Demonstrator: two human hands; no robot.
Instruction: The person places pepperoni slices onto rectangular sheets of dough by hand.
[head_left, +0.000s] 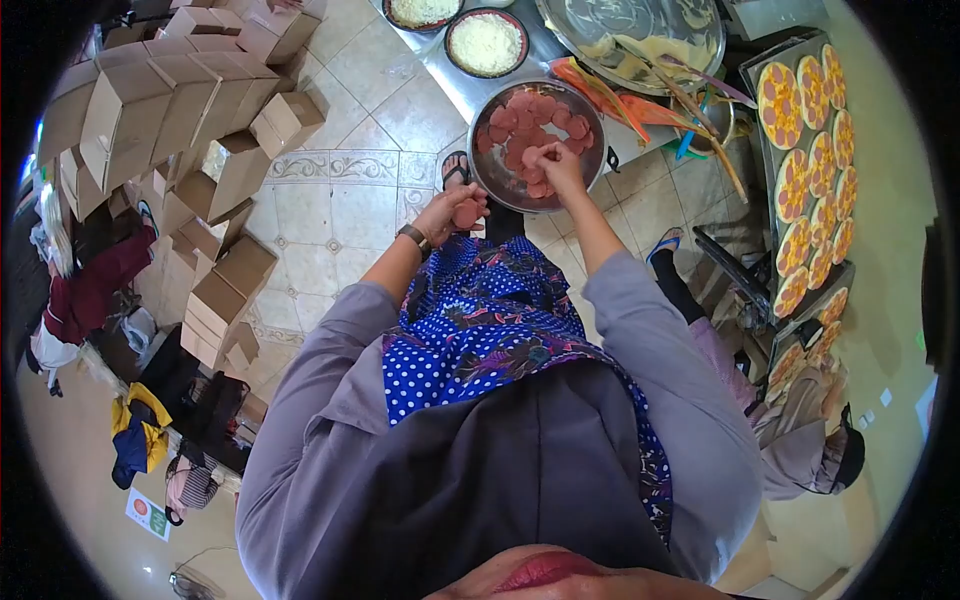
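A round metal bowl (481,178) of thin reddish sausage slices (520,120) stands at the edge of the metal table. My right hand (562,168) is over the bowl, its fingertips pinched on a sausage slice (533,157). Left of the bowl, my left hand (442,212), with a watch on the wrist, is curled around several sausage slices (466,213).
Bowls of grated white cheese (486,43) and a large smeared basin (640,25) are on the table (450,85). Orange spatulas (600,98) and sticks lie beside it. A tray of small pizzas (790,190) is at right. Cardboard boxes (225,290) are piled left. Another person (800,440) is at lower right.
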